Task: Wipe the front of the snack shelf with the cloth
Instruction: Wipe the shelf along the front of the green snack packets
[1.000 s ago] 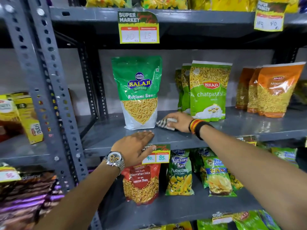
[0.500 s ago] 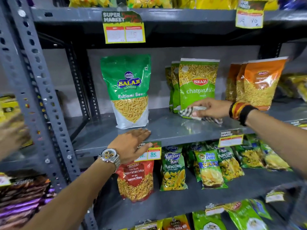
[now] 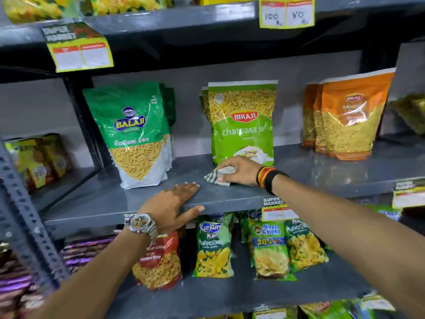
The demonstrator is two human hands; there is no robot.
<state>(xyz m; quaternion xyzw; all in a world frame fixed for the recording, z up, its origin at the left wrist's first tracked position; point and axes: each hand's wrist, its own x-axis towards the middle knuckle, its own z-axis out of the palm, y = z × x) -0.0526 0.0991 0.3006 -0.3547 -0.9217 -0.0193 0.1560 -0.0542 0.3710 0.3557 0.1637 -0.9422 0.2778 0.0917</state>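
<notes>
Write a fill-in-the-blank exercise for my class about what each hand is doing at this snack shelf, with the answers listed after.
1. The right hand presses a striped ____ onto the grey metal shelf.
2. The left hand rests flat on the shelf's front ____.
3. The wiping hand is directly in front of the light green Bikaji ____.
4. A silver ____ sits on the left wrist.

Answers: cloth; edge; packet; watch

"BALAJI Ratlami Sev" on dark green pouch (image 3: 135,134); "BIKAJI" on light green pouch (image 3: 243,123); "Kurkure" on puffcorn bag (image 3: 212,247).
</notes>
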